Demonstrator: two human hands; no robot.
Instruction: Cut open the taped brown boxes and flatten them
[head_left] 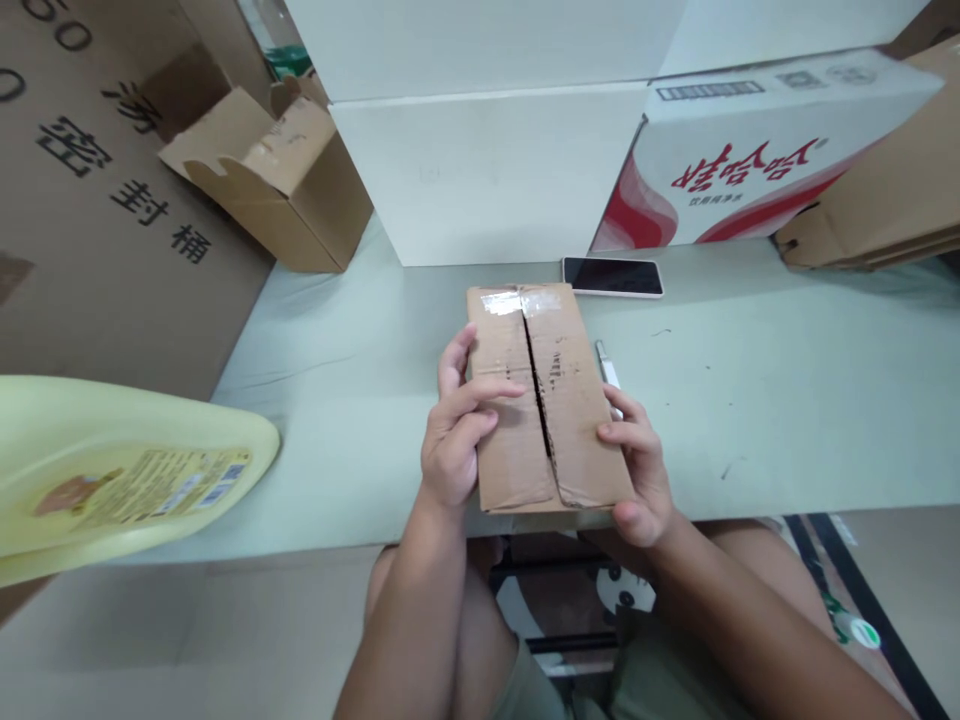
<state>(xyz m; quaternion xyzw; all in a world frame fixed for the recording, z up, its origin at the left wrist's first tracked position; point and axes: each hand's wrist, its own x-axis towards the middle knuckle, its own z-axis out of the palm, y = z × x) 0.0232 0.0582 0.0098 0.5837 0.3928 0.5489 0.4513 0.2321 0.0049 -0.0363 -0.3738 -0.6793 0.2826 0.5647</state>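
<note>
A small brown cardboard box [551,400] lies on the pale green table [750,400], its top flaps closed along a middle seam, with clear tape at the far end. My left hand [457,430] grips its left side, fingers curled over the left flap. My right hand [637,470] holds the near right corner, thumb on top. A white pen-like tool [607,372] lies on the table just right of the box, partly behind my right hand.
A dark phone [613,276] lies behind the box. White cartons [487,170], a red-and-white printed carton [750,150] and an open brown box [277,170] line the back. A large printed cardboard sheet [112,200] and a yellow bottle [112,480] are at left.
</note>
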